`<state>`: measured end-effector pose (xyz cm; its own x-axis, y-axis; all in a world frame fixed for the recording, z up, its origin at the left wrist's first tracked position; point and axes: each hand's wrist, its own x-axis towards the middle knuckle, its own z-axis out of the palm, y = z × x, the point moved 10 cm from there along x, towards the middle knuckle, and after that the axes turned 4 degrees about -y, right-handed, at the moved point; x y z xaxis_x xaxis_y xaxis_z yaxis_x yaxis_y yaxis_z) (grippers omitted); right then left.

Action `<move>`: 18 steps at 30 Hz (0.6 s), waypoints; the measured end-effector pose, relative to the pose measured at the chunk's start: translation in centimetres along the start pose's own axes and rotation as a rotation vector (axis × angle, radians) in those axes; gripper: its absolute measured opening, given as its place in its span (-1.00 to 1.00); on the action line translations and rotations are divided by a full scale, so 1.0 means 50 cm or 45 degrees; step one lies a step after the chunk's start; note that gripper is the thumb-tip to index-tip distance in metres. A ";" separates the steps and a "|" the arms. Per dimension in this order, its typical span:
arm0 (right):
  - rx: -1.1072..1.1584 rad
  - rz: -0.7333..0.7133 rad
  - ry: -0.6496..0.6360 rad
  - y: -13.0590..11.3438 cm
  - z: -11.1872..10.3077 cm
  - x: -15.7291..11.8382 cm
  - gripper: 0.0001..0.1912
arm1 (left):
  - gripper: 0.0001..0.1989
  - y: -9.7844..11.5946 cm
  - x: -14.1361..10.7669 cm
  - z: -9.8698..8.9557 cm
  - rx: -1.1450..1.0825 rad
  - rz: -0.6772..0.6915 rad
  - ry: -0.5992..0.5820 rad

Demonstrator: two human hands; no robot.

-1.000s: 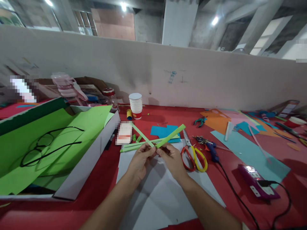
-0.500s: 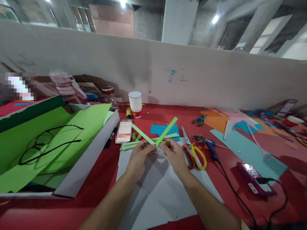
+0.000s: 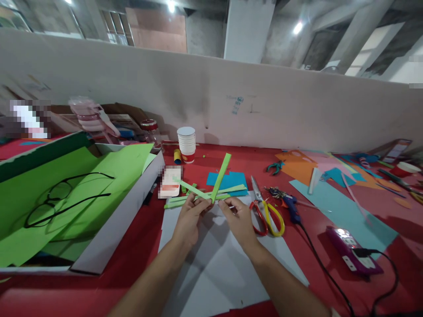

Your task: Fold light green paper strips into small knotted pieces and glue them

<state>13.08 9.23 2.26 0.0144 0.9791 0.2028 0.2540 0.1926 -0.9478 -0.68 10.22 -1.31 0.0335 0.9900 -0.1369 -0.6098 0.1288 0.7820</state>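
Observation:
Two light green paper strips [image 3: 221, 176] meet in a V at the fingertips of my left hand [image 3: 191, 215]. That hand is closed, pinching them where they join. One strip points up and slightly right; the other slants to the upper left. My right hand [image 3: 238, 215] is beside the joint with its thumb and fingers drawn together; whether paper is between them is hidden. More green strips [image 3: 178, 202] lie just behind my hands, across the top of a white sheet [image 3: 218, 264]. Scissors [image 3: 266, 211] with one red and one yellow handle lie right of my right hand.
On the left stands a box [image 3: 115, 229] with green paper and eyeglasses [image 3: 49, 202]. A paper cup [image 3: 187, 143] stands behind my hands, near blue paper [image 3: 228, 181]. To the right are a glue gun [image 3: 291, 207], its cord, a purple device [image 3: 353, 251] and coloured paper [image 3: 350, 215].
The upright strip has swung left and stands steeper. The other strip's free end has dropped lower. My right fingertips have moved slightly away from the joint.

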 end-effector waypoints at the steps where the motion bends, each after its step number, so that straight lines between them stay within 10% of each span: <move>1: 0.064 0.029 -0.008 0.008 0.006 -0.002 -0.85 | -0.69 -0.001 -0.001 0.000 0.002 -0.002 0.000; 18: 0.616 0.245 -0.089 0.043 0.039 0.002 -0.82 | -0.81 -0.008 -0.005 -0.001 0.218 -0.005 -0.014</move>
<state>11.74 9.87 -0.24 -0.0520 0.9986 0.0125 -0.2229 0.0006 -0.9748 -0.48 9.92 -1.59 0.0449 0.9899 -0.1345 -0.4655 0.1398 0.8739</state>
